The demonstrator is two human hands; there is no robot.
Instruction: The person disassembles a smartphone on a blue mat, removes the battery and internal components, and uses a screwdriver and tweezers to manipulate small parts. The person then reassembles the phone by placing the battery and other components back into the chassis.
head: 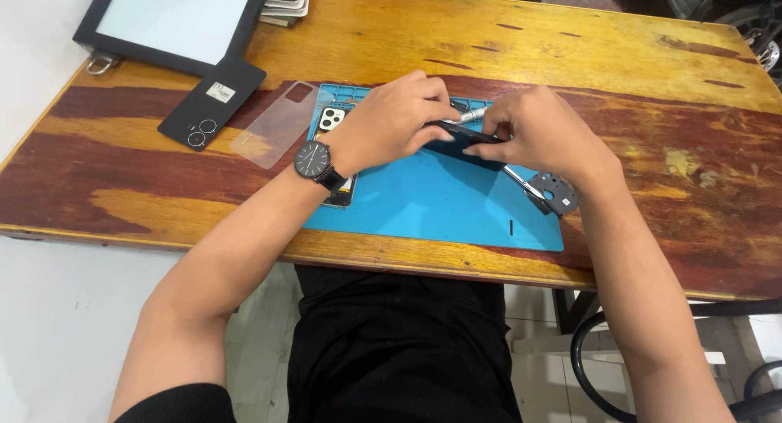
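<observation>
Both hands meet over a blue work mat [440, 203] on a wooden table [570, 56]. My left hand [395, 118], with a black wristwatch on its wrist, grips one end of a thin black phone part [466, 135] held edge-on above the mat. My right hand [538, 130] pinches the other end of that same part. A silver tool tip [472, 113] shows between the hands. Under my left wrist lies a phone [332, 120] with its camera block showing, partly hidden.
A clear phone case [275, 125] and a black phone [212, 104] lying face down rest left of the mat. A black-framed screen panel [175, 20] sits at the far left corner. Tweezers [521, 183] and a grey metal piece [558, 195] lie on the mat's right side.
</observation>
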